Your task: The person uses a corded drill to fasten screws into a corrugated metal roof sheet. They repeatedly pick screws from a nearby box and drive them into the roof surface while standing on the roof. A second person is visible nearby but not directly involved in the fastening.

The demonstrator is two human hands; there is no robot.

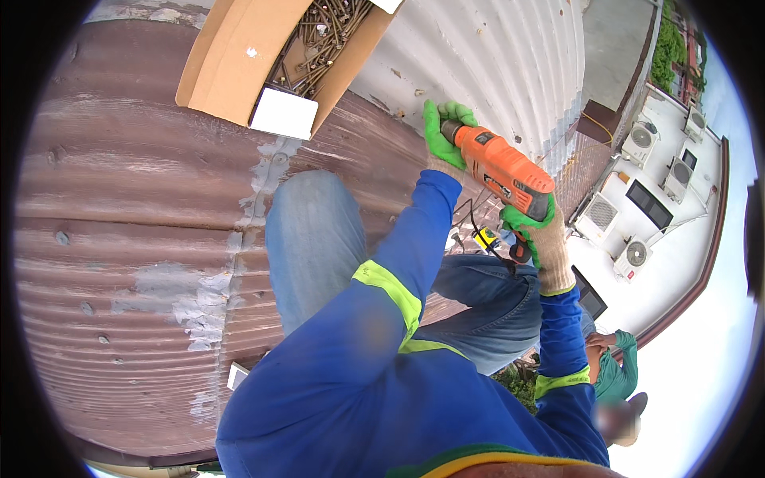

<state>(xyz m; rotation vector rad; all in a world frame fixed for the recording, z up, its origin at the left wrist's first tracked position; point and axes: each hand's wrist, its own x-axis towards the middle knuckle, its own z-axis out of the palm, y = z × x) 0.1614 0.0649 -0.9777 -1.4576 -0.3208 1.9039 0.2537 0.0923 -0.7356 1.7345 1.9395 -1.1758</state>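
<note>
I hold an orange corded drill (504, 171) over my bent legs, pointing up and to the left. My left hand (445, 142), in a green-coated glove, is closed around its chuck end. Gripping the handle at the drill's rear is my right hand (540, 231), gloved the same way. A black cord loops below the drill, near a small yellow object (486, 237) that I cannot make out. Beyond my left hand an open cardboard box (217, 56) holds several long metal screws or bolts (323, 44).
I sit on a corrugated roof (135, 183) with patched seams and a paler sheet (502, 56). At right, a white wall (653, 195) carries several air-conditioner units (637, 143). A person (617, 370) in a green top is at lower right, next to open sky.
</note>
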